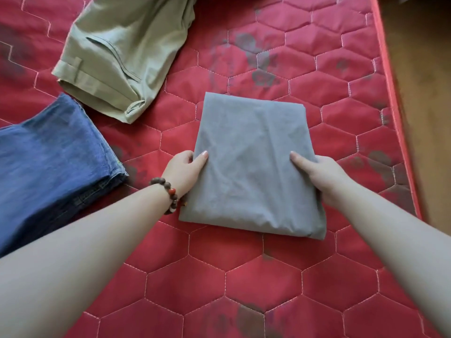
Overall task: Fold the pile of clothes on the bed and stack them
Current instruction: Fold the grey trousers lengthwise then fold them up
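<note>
Hands: left [186, 170], right [319, 175] | grip sides of folded grey garment [251, 162] between them

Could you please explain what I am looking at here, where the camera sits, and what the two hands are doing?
There is no machine: a person wears a camera on the head, looking down at their own arms. The left hand, with a bead bracelet at its wrist, and the right hand grip the sides of a folded grey garment lying on a red quilted mattress. To the left lie a folded blue denim garment and, farther away, an olive green garment.
</note>
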A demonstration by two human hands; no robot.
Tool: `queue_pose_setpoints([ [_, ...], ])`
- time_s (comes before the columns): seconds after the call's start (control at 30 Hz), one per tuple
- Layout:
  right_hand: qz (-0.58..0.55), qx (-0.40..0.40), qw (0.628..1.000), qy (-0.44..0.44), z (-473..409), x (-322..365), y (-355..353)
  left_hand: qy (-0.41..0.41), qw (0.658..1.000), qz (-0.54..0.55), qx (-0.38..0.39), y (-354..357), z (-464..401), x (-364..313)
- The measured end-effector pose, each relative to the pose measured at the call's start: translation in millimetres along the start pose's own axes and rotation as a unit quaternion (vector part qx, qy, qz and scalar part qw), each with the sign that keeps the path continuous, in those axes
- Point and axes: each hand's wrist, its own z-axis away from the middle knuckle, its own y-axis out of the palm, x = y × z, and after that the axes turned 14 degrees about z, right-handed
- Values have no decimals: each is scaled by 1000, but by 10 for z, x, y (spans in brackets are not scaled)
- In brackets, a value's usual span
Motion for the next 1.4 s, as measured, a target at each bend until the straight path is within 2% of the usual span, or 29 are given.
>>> queue_pose_setpoints([
  [0.17,101,-159,973,-136,99,9,72,132,987,25,-89,105,132,15],
  [0.23,121,-203,959,-154,88,7,109,141,983,25,-118,132,186,31],
  [0.33,153,-211,960,-102,80,-107,222,79,989,-9,-123,169,247,124],
  [0.47,165,-225,958,-61,184,-184,222,50,990,-34,-128,176,367,199],
  [0.6,223,-198,954,-21,382,-326,161,16,993,-46,-111,181,462,209],
  [0.7,231,-167,958,-33,522,-480,218,32,993,-22,-113,194,516,248],
  [0.8,182,-202,960,-71,653,-629,331,64,988,16,-141,231,649,321],
  [0.87,210,-238,946,-58,705,-734,427,55,986,-8,-160,292,741,376],
  [0.93,267,-256,929,-11,738,-790,527,33,978,-89,-187,351,805,390],
  [1.0,348,-317,882,-1,772,-735,578,41,957,-158,-241,365,841,358],
  [1.07,390,-409,821,-84,818,-594,648,136,931,-207,-268,403,863,315],
  [1.1,398,-422,801,-151,811,-526,710,208,917,-225,-255,458,864,287],
  [1.17,435,-372,769,-285,743,-402,894,316,898,-251,-177,631,826,241],
  [1.23,480,-289,748,-355,617,-345,1107,336,889,-295,-103,786,735,258],
  [1.3,536,-224,738,-344,446,-377,1173,300,880,-363,-59,841,612,351],
  [1.4,594,-171,717,-322,224,-441,1068,251,867,-428,-45,829,461,476],
])
